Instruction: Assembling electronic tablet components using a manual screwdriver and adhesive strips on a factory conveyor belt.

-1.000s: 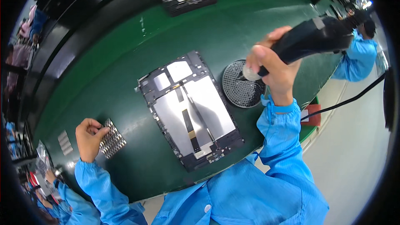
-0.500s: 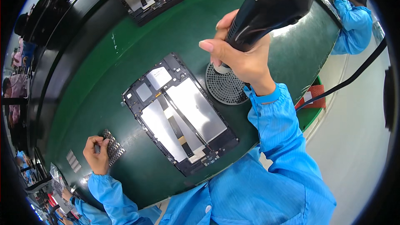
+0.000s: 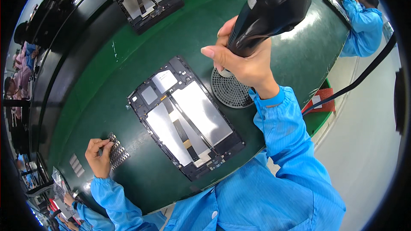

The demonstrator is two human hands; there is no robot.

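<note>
Head view: a person in blue sleeves works at a green worktop (image 3: 128, 38) with a dark border.
Right hand: the right hand (image 3: 244, 62) is raised above the worktop, its grip closed around the handle of a black electric screwdriver (image 3: 267, 13).
Screwdriver: it is held tilted, body toward the upper right, tip end hidden behind the fingers; a black cable (image 3: 359, 79) runs away to the right edge.
Round tray: a circular perforated tray (image 3: 231, 92) lies on the worktop directly under the right hand, just beside the right edge of the opened device.
Opened device: a tablet back frame (image 3: 186, 117) lies flat and diagonal at the centre of the worktop, between the two hands, showing silver plates, a dark central strip and a flat ribbon with an orange patch.
Left hand: the left hand (image 3: 98, 156) rests at the lower left of the worktop, fingertips pinched closed on the edge of a small dark gridded parts strip (image 3: 117, 152).
Parts strip: it lies flat on the worktop, well apart from the tablet frame.
Second device: another opened tablet frame (image 3: 147, 0) lies at the far side of the worktop.
Red item: a small red object (image 3: 323, 100) sits at the right rim of the worktop.
Co-worker: another person in blue (image 3: 361, 17) is bent over the upper right end.
</note>
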